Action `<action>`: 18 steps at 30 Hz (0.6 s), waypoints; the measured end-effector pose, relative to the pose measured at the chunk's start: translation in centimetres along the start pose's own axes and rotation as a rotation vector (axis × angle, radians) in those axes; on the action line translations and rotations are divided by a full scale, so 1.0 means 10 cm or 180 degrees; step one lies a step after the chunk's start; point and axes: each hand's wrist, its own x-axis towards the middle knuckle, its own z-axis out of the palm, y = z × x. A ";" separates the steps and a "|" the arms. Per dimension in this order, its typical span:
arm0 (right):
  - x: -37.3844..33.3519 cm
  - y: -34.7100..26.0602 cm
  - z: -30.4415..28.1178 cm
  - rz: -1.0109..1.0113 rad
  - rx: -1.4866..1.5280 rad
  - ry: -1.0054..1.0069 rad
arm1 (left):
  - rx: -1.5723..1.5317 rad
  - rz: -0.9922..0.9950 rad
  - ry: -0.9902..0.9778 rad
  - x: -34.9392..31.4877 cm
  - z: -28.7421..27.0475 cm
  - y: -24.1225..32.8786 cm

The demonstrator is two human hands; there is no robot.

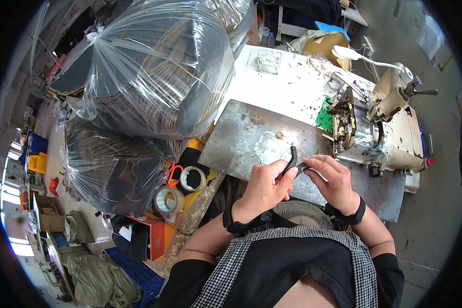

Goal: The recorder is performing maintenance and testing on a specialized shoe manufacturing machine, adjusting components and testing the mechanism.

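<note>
**Legible markings: none**

No text, label, brand, number or sign can be read in the head view. The clear packet [268,61] on the white tabletop [295,95] shows green marks, too small to read; whether they are print or contents cannot be told. Any lettering on the machine [363,131] or the tape roll [179,201] is likewise too small to make out.

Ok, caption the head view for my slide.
Left hand and right hand pinch a dark strip above a metal sheet beside a cream machine.
</note>
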 end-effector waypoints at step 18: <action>-0.14 0.03 -0.13 -0.0089 0.0092 -0.0860 | 0.0033 -0.0222 -0.0282 -0.13 0.10 -0.04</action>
